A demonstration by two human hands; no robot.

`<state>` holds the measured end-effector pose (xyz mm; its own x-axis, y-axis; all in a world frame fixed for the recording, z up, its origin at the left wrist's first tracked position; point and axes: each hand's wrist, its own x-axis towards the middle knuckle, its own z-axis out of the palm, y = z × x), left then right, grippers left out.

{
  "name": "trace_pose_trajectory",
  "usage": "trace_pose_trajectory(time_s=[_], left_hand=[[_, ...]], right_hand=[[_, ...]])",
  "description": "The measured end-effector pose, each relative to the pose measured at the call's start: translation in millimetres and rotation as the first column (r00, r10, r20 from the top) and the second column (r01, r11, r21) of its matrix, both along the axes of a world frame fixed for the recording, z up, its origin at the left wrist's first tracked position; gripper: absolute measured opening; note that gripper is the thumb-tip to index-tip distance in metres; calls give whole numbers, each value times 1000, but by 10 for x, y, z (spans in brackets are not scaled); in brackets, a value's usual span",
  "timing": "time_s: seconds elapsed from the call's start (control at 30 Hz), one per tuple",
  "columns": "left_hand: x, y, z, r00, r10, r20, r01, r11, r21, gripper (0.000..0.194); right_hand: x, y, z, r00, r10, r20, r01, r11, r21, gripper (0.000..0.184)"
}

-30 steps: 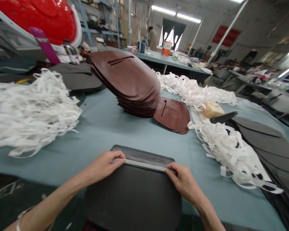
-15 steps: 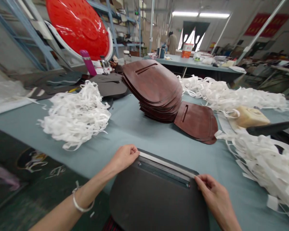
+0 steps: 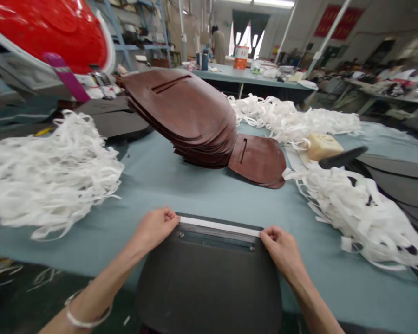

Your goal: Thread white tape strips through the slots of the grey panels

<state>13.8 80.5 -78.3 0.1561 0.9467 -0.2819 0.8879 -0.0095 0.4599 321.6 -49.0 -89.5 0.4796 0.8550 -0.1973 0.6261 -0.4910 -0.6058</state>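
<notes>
A dark grey leather panel (image 3: 209, 283) with a slot near its far edge lies at the table's near edge. A white strip (image 3: 219, 226) runs along that far edge, just beyond the slot. My left hand (image 3: 155, 227) pinches the strip's left end, fingers closed. At the strip's right end my right hand (image 3: 282, 248) is closed in a pinch too. A bracelet circles my left wrist.
A leaning stack of brown leather panels (image 3: 188, 116) stands mid-table on the grey-blue table (image 3: 181, 185). Heaps of white strips (image 3: 45, 171) lie left, and more white strips (image 3: 355, 208) lie right. Dark panels (image 3: 400, 181) are stacked at the right. A person stands far back.
Both hands have gone from pressing the strip flat to pinching its ends, and the strip now lies just beyond the slot. The camera swung left, then back.
</notes>
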Motion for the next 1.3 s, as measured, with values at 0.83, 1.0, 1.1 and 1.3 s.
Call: trace_pose_trajectory(time_s=[0.83,1.0,1.1,1.3], left_hand=[[158,-654,-156,707,-283,-648,626,677,387,68],[153,-659,-186,721,-276,-635,621,663,418,66],[145,-670,-209,728,-276,-627,620,655,432,66],[102,-625,-212,785,-303,-541,573,688,446,63]], right_hand=[[29,7,-14,969,-150,-197,157,987,19,16],[24,14,-51,966,-159,-202,169,985,33,17],[-14,27,-9,982,-174,-77,174,985,-10,15],[-177,14,75,937,-48,346,73,996,-58,11]])
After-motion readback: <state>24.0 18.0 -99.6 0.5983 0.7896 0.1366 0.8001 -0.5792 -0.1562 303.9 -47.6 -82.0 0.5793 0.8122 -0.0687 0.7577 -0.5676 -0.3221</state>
